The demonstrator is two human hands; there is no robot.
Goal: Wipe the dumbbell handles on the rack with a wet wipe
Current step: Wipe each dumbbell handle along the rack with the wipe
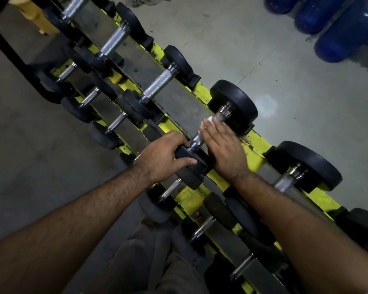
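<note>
A black dumbbell (237,102) with a knurled steel handle (197,140) lies across the top tier of the yellow rack (254,154). My left hand (165,158) grips its near black head. My right hand (222,149) lies over the handle, pressing a white wet wipe (208,120) against it near the far head. Only a corner of the wipe shows past my fingertips; most of the handle is hidden under my right hand.
Several more dumbbells (157,83) with bare steel handles rest along the rack's tiers, left and right of the one I hold. Blue rounded objects (346,32) stand at the top right on the grey concrete floor (285,66). My legs are below the rack's lower tier.
</note>
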